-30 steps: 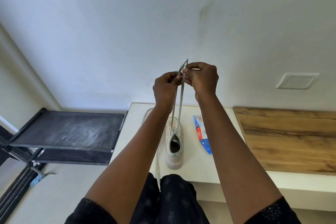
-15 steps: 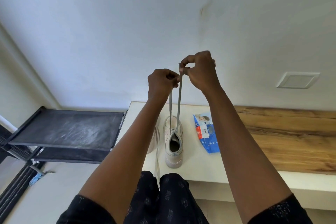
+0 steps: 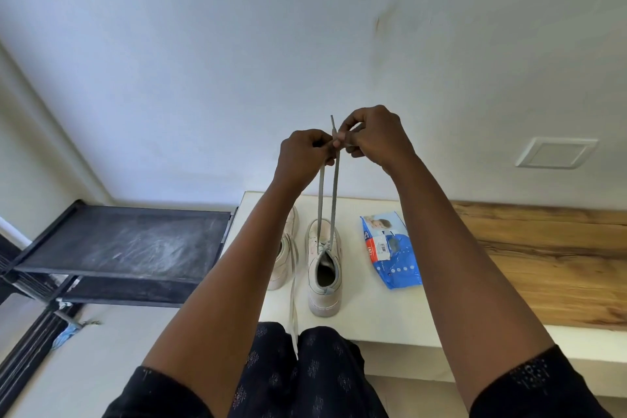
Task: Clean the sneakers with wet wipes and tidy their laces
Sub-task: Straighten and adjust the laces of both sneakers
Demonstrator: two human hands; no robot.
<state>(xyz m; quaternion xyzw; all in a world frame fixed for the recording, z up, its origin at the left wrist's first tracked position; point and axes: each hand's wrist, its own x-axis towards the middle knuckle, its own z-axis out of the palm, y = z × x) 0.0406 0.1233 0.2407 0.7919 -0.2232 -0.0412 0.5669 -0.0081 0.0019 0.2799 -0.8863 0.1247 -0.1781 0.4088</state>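
Two pale sneakers stand on the white ledge (image 3: 366, 319). The right sneaker (image 3: 324, 268) has its two grey lace ends (image 3: 327, 193) pulled straight up and taut. My left hand (image 3: 303, 154) pinches one strand and my right hand (image 3: 373, 136) pinches the other, the hands touching high above the shoe. One lace tip pokes up between them. The left sneaker (image 3: 285, 254) is partly hidden behind my left forearm; its loose lace (image 3: 293, 312) hangs over the ledge's front edge. A blue wet wipes pack (image 3: 392, 249) lies right of the sneakers.
A wooden board (image 3: 549, 258) covers the ledge to the right. A dark metal rack (image 3: 125, 248) stands at the left, lower than the ledge. A white wall rises right behind, with a square plate (image 3: 556, 152) on it.
Both hands have stayed together at the lace ends, shifting slightly. My right hand dipped a little and a lace tip now sticks up again between the hands.
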